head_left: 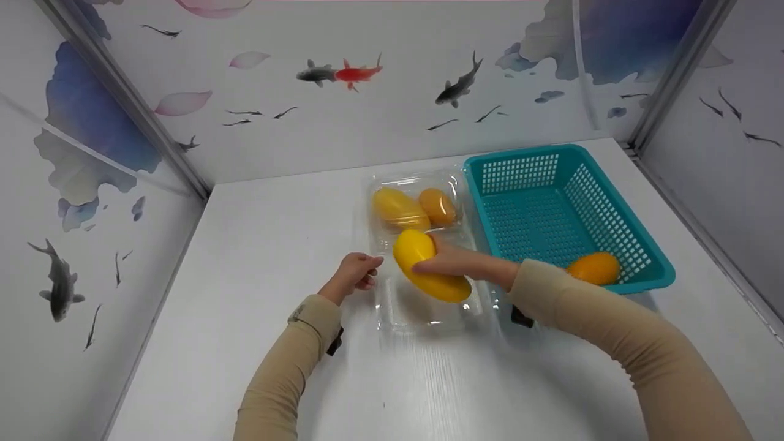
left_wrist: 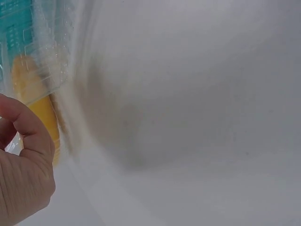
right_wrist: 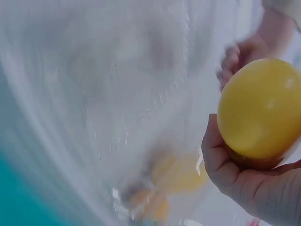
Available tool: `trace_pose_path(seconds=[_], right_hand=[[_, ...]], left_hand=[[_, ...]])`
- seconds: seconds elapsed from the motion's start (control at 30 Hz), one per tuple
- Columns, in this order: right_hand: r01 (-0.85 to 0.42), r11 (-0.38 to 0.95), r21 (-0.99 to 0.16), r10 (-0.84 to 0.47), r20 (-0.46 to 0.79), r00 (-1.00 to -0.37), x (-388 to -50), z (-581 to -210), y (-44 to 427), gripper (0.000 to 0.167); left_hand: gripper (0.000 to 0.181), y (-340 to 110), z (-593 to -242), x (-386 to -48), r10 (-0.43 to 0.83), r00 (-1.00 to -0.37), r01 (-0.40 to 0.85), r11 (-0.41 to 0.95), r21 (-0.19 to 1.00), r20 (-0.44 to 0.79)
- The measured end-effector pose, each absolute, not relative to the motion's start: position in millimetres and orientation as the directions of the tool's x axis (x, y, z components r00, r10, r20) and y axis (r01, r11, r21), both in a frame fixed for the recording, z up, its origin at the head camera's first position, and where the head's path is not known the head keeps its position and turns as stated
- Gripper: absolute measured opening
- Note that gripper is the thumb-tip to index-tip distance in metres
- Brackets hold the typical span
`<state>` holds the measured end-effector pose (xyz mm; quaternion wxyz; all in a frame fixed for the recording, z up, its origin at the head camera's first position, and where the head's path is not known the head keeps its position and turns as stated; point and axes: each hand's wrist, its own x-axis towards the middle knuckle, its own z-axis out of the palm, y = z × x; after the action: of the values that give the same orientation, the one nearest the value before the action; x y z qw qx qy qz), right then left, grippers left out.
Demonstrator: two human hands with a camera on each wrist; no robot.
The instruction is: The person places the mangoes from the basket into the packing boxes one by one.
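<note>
My right hand (head_left: 450, 258) grips a smooth yellow mango (head_left: 422, 269), thumb on the near side, above the front half of a clear plastic box (head_left: 392, 309). In the right wrist view the mango (right_wrist: 261, 110) rests in the curled fingers. The left hand (head_left: 357, 274) is at the box's left edge, thumb and forefinger pinching the rim. Its fingertips run out of the left wrist view. Another yellow mango (head_left: 399, 207) and a smaller orange fruit (head_left: 438, 207) lie in the back half of the box, seen through clear plastic.
Right of the box stands a teal plastic basket (head_left: 478, 202) with openwork sides. An orange fruit (head_left: 595, 268) lies in its near right corner, partly behind the right sleeve. White table (head_left: 275, 233) surrounds them, with printed wall panels (head_left: 392, 116) at the back and sides.
</note>
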<state>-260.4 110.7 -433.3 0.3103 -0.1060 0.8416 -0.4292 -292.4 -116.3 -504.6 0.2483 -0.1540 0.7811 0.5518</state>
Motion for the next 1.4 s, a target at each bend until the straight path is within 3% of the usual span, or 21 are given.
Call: trace_pose_path(seconds=[0.2,0.37,0.7,1.07,1.4], right_hand=[[0.115,0.759,-0.641,-0.344,-0.545,-0.765,-247,-456,79,0.101],[0.146,0.798,-0.584,-0.277,-0.571,-0.773,-245,-468,69,0.106],[0.082,0.817,-0.57,-0.277,-0.515,-0.811,-248,-491,63,0.105],[0.121,0.827,-0.549,-0.24,-0.539,-0.808,-240,-497,60,0.109],[0.143,0.84,-0.524,-0.198,-0.54,-0.818,-238,-494,61,0.11]], left_hand=[[0.026,-116,-505,-292,0.039,-0.831,-0.509,0.352,0.786,-0.556],[0.026,-116,-504,-291,0.046,-0.841,-0.494,0.34,0.8,-0.539],[0.023,-116,-508,-291,0.064,-0.861,-0.465,0.307,0.831,-0.505],[0.025,-121,-504,-291,0.066,-0.817,-0.518,0.352,0.779,-0.573],[0.023,-120,-504,-292,0.066,-0.819,-0.517,0.344,0.784,-0.57]])
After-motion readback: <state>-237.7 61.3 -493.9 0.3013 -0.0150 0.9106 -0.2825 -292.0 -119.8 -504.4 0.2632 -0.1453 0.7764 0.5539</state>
